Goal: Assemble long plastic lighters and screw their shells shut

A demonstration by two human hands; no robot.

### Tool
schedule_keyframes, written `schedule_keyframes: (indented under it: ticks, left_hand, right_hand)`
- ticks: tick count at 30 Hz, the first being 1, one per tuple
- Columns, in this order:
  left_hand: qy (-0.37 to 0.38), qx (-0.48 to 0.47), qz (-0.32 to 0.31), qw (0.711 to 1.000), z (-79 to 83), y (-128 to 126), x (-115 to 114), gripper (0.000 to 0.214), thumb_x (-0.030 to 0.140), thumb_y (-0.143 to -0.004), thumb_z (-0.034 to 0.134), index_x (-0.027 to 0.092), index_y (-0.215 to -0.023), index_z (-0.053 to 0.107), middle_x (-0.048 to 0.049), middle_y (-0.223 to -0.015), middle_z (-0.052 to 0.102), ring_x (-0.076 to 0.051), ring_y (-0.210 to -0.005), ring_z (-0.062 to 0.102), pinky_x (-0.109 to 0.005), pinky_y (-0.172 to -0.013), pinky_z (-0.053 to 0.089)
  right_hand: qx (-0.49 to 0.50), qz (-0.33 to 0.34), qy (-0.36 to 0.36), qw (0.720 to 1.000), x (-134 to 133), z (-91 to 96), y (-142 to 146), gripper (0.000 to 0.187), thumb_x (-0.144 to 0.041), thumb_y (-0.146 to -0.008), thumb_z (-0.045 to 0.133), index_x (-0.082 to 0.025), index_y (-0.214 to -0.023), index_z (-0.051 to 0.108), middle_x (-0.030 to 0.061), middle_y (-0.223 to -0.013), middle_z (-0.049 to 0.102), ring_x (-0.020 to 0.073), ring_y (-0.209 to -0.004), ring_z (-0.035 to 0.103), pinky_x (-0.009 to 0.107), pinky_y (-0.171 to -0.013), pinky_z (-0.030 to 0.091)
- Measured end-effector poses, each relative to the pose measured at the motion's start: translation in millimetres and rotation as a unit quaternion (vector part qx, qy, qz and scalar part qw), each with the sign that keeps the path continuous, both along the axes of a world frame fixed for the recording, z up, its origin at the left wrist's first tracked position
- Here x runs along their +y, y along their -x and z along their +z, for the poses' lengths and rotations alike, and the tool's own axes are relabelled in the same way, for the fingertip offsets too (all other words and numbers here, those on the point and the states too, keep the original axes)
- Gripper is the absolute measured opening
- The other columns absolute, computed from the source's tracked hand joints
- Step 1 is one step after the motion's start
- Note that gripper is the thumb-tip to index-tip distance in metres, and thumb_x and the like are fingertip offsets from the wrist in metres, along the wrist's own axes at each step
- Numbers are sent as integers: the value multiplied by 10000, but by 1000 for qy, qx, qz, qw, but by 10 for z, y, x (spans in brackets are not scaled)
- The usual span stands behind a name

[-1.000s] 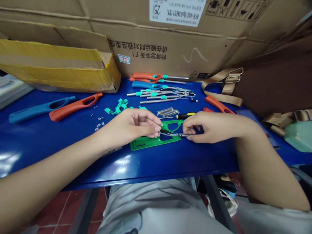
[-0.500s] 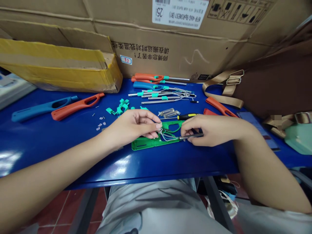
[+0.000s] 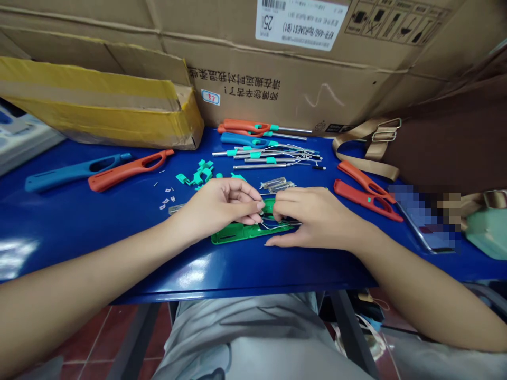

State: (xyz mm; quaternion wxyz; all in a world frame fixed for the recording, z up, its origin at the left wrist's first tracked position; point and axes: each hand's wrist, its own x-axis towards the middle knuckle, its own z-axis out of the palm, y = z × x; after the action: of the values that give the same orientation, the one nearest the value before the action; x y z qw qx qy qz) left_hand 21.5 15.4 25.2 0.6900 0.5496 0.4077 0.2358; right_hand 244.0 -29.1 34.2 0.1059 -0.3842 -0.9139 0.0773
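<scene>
Left hand [image 3: 232, 206] pinches white wire [image 3: 272, 227]; whether right hand [image 3: 317, 217] grasps anything, I cannot tell. Upside-down label [image 3: 303, 22] reads "KFR-46G/BpR3AES1 (B1)".

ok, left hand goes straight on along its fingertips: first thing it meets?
From the left hand, likely the right hand, just across a narrow gap. The green casing looks lower, but one view leaves depth unclear.
</scene>
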Motion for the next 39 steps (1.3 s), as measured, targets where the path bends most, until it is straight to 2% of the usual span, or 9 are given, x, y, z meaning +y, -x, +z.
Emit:
schedule_keyframes:
  ticks: [2,5,10,15,20,29,32,36,39]
  left_hand:
    - [-37,18,-10,999,-17,16,16,315,297,-703,880,131,-892,689,-12,-685,737,-116,-634,695,-215,-641,585]
    - [-167,68,-40,983,-46,52,28,217,284,-802,765,140,-953,707,-8,-751,717,-115,-676,657,-227,-644,547]
    - [-407,174,-104,890,-26,102,-33,253,190,-797,672,173,-1042,733,-33,-959,727,-138,-735,616,-268,-682,516]
    - [-474,215,-163,838,3,118,-92,307,168,-838,621,175,-1132,709,-63,-1011,714,-196,-881,666,-320,-808,535]
    - [-495,228,-168,821,-67,117,-66,255,170,-893,597,168,-1126,702,-72,-1012,701,-220,-947,668,-328,-831,524]
    - [-489,208,-143,835,-61,100,-42,185,191,-919,601,153,-1036,739,-55,-916,708,-168,-796,648,-273,-720,489]
    - [-436,181,-109,875,-51,95,-43,165,223,-888,636,171,-991,754,-32,-876,729,-148,-735,645,-262,-690,498]
    - [-285,111,-68,950,-72,78,-26,212,315,-860,687,163,-987,762,-31,-839,760,-150,-727,677,-255,-685,546]
    - [-194,80,-57,976,-89,54,-11,258,366,-801,760,151,-944,771,-46,-835,781,-163,-747,708,-260,-701,569]
  right_hand:
    - [-13,5,8,1000,-13,-14,19,312,-483,-922,676,-192,-838,601,16,-849,629,155,-757,549,279,-663,333]
    - [-8,-1,48,999,-11,-8,3,204,-380,-919,681,-193,-874,614,7,-873,618,141,-755,542,266,-645,328]
    - [21,0,104,994,21,35,-66,185,-377,-932,662,-197,-927,618,0,-885,604,134,-768,539,253,-638,347]
    - [55,-31,83,995,21,-8,-20,183,-378,-940,651,-198,-917,629,-8,-837,614,131,-747,544,253,-639,351]
    - [102,-76,87,988,7,-131,85,287,-462,-866,729,-198,-887,618,6,-873,632,150,-794,578,259,-680,387]
    - [138,-73,74,985,-3,-170,127,92,-258,-887,637,-193,-822,630,1,-800,605,134,-743,536,263,-676,390]
    - [202,-67,68,975,3,-152,121,86,-194,-874,625,-190,-788,624,4,-782,597,122,-706,507,255,-660,400]
    - [267,-78,78,957,20,-114,114,105,-141,-832,638,-187,-744,605,-9,-749,583,98,-632,471,240,-597,387]
    - [293,-89,109,946,22,-83,109,93,-139,-828,635,-185,-757,599,-22,-723,573,88,-610,475,232,-571,383]
